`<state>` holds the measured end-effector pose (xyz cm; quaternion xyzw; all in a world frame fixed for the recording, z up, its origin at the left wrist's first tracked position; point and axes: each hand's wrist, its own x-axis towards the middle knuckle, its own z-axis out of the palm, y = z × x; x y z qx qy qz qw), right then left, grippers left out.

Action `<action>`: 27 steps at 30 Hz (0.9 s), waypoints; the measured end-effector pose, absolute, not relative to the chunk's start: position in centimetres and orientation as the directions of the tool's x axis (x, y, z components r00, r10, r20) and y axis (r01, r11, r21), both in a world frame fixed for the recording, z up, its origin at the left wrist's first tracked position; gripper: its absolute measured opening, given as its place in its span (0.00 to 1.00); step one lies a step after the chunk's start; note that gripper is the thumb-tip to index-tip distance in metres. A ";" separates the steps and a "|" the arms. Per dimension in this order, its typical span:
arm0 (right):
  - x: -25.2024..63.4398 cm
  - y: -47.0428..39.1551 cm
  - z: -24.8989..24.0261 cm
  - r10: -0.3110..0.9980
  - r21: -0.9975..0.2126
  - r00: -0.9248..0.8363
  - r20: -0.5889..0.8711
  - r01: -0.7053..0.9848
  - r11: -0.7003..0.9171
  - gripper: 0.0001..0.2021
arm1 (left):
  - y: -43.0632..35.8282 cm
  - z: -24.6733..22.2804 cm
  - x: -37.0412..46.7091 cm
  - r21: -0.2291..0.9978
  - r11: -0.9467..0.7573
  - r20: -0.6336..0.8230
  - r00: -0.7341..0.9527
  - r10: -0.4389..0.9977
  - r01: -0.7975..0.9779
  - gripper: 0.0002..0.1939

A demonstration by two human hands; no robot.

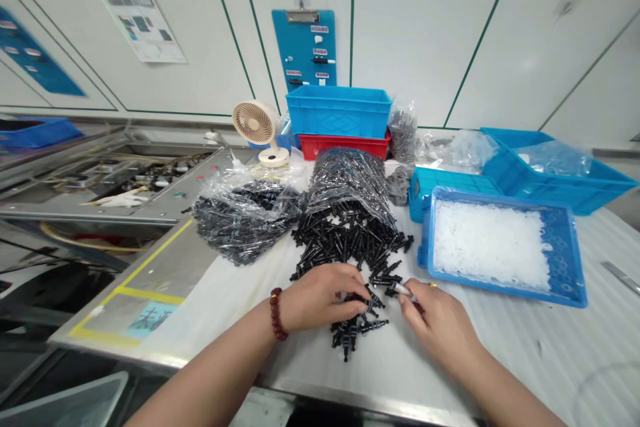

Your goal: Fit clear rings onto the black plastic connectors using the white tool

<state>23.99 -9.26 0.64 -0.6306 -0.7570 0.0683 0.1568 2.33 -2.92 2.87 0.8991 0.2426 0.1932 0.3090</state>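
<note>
My left hand (327, 297), with a beaded bracelet at its wrist, is closed with thumb and fingertips at a small black stick-like part; the fingers partly hide it. Right of it, my right hand (440, 320) pinches a white pen-like piece (403, 290), its tip pointing toward the black parts. Below my left hand lies a small heap of black parts with grey rings (346, 340). Just beyond both hands, a larger pile of slim black parts (345, 237) spills from a clear plastic bag (350, 177).
Another bag of black parts (245, 220) lies at the left. On the right, a blue tray (560, 293) holds small white rings. Behind stand blue bins (340, 113), a red bin (345, 147) and a fan (255, 123). A metal strip (620, 275) lies far right.
</note>
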 end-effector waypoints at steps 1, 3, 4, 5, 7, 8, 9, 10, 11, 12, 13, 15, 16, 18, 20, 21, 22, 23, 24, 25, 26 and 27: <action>24.1 -9.2 0.5 0.974 -0.322 -0.153 0.168 0.925 0.201 0.13 | -2.6 3.0 2.0 0.632 -0.695 0.190 0.801 0.568 0.343 0.08; 24.4 -9.2 0.2 0.969 -0.361 -0.151 0.195 0.908 0.214 0.14 | -2.0 2.9 1.7 0.585 -0.682 0.201 0.735 0.647 0.440 0.08; 24.5 -9.1 0.1 0.967 -0.377 -0.157 0.200 0.899 0.224 0.14 | -1.8 2.7 1.7 0.549 -0.668 0.209 0.692 0.691 0.501 0.08; 24.6 -9.1 0.0 0.966 -0.388 -0.165 0.201 0.891 0.233 0.13 | -1.6 2.4 1.8 0.502 -0.655 0.208 0.657 0.725 0.564 0.08; 24.6 -9.1 -0.1 0.963 -0.400 -0.186 0.192 0.882 0.250 0.13 | -1.5 1.7 2.3 0.373 -0.639 0.178 0.625 0.760 0.672 0.08; 24.6 -9.1 -0.1 0.964 -0.401 -0.191 0.187 0.880 0.253 0.13 | -1.5 1.3 2.6 0.305 -0.638 0.156 0.624 0.766 0.707 0.07; 24.5 -9.1 0.0 0.965 -0.401 -0.188 0.182 0.882 0.248 0.13 | -1.5 1.0 2.9 0.247 -0.647 0.135 0.635 0.760 0.721 0.07; 24.4 -9.1 0.1 0.968 -0.400 -0.180 0.175 0.885 0.237 0.12 | -1.6 0.8 3.2 0.205 -0.670 0.119 0.661 0.741 0.713 0.08; 24.3 -9.1 0.2 0.972 -0.401 -0.168 0.164 0.889 0.222 0.12 | -1.7 0.6 3.4 0.182 -0.703 0.109 0.696 0.709 0.688 0.08; 24.2 -9.2 0.3 0.976 -0.404 -0.157 0.150 0.891 0.205 0.12 | -1.8 0.5 3.4 0.177 -0.738 0.105 0.733 0.672 0.651 0.09; 24.1 -9.2 0.4 0.980 -0.410 -0.148 0.134 0.892 0.191 0.12 | -1.8 0.4 3.5 0.188 -0.769 0.102 0.767 0.634 0.611 0.10; 24.0 -9.3 0.4 0.983 -0.426 -0.148 0.111 0.886 0.181 0.12 | -1.8 0.5 3.3 0.231 -0.801 0.094 0.807 0.583 0.552 0.09; 24.0 -9.3 0.4 0.983 -0.434 -0.152 0.108 0.882 0.184 0.12 | -1.7 0.5 3.2 0.253 -0.803 0.089 0.813 0.575 0.540 0.08; 24.0 -9.3 0.4 0.980 -0.443 -0.162 0.115 0.875 0.196 0.12 | -1.6 0.5 3.0 0.293 -0.797 0.084 0.817 0.571 0.528 0.05; 24.1 -9.2 0.4 0.978 -0.450 -0.166 0.129 0.869 0.207 0.13 | -1.5 0.6 2.9 0.320 -0.790 0.088 0.813 0.575 0.524 0.04; 24.2 -9.2 0.4 0.977 -0.453 -0.167 0.134 0.866 0.211 0.13 | -1.5 0.6 2.8 0.329 -0.786 0.093 0.810 0.579 0.524 0.04; 24.2 -9.2 0.4 0.976 -0.456 -0.167 0.138 0.864 0.213 0.13 | -1.5 0.7 2.7 0.340 -0.783 0.101 0.807 0.581 0.521 0.03; 24.3 -9.2 0.4 0.975 -0.457 -0.168 0.143 0.863 0.215 0.13 | -1.4 0.9 2.5 0.354 -0.781 0.112 0.806 0.581 0.514 0.03; 24.3 -9.2 0.4 0.975 -0.456 -0.168 0.146 0.863 0.217 0.13 | -1.3 1.1 2.3 0.369 -0.780 0.130 0.803 0.582 0.505 0.04; 24.3 -9.2 0.4 0.974 -0.456 -0.169 0.149 0.863 0.219 0.13 | -1.1 1.4 2.0 0.384 -0.776 0.156 0.793 0.588 0.500 0.06; 24.3 -9.2 0.4 0.973 -0.456 -0.170 0.153 0.862 0.222 0.14 | -1.0 1.7 1.8 0.392 -0.769 0.188 0.774 0.604 0.505 0.07; 24.3 -9.2 0.4 0.972 -0.457 -0.171 0.161 0.860 0.227 0.14 | -0.8 1.9 1.5 0.390 -0.757 0.216 0.748 0.628 0.524 0.07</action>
